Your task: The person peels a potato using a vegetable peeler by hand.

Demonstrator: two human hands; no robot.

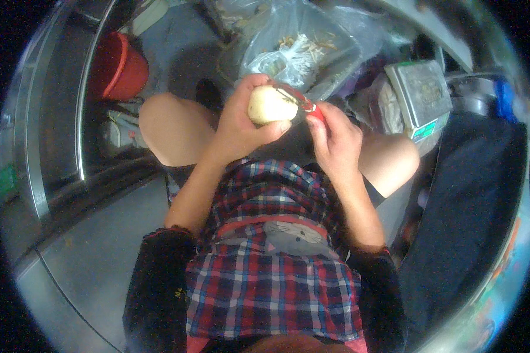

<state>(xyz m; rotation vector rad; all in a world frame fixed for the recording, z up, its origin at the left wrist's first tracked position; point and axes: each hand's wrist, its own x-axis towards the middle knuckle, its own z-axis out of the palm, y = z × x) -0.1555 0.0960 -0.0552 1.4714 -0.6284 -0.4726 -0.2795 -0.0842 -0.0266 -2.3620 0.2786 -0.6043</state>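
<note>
My left hand (243, 119) is wrapped around a pale, rounded, peeled vegetable (266, 106), perhaps a potato, with the thumb along its near side. A red-handled peeler (316, 112) is gripped in my right hand (338, 134). The peeler's head lies against the upper right side of the vegetable, where a few dark spots show. Both hands are above my lap, over a plaid apron (274, 282). Just beyond them is a clear plastic bag (300, 20) with pale and brownish scraps inside, and a crumpled smaller bag among them.
A red bucket (126, 66) stands on the floor at the upper left, near a metal-edged frame (86, 110). To the right is a weighing scale (419, 95) with a metal plate. Dark cloth (468, 198) covers a surface along the right side.
</note>
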